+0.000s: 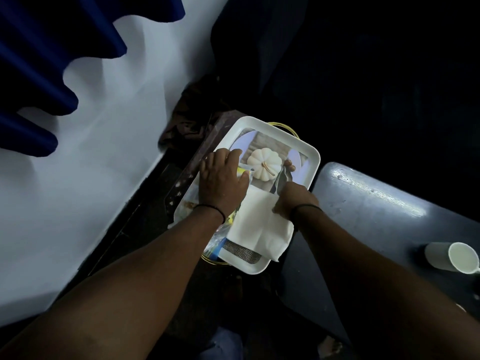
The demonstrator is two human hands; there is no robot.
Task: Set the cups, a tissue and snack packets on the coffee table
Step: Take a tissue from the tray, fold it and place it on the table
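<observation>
Take the white tray (313, 154) as your landmark. At its near end, closest to you, you have the white tissue (259, 224), unfolded and lying flat over a grey mesh patch, with one corner hanging over the tray's near-right rim. I judge it very light and soft, so it will crumple or tear if you drag it; pinch it at an edge or a corner and lift it straight up. Your right hand (294, 200) rests on the right edge of the tissue with the fingers curled under, but I cannot tell if it really pinches the paper or only presses on it. On the left side of the tray, under and beside the tissue, lie the snack packets (220, 240), blue and yellow with a shiny film. They look light and slippery, and the contents are probably brittle, so hold them by the sealed edge and do not squeeze the middle. Your left hand (223, 178) lies spread, palm down, on a yellow packet near the middle-left of the tray; whether the fingers have closed on it is hidden. Beyond both hands, the tray floor shows a printed white pumpkin. To the right of the tray, on the dark coffee table (368, 201), one white cup (453, 257) lies on its side; it appears hard and fragile, so take it around the body.
</observation>
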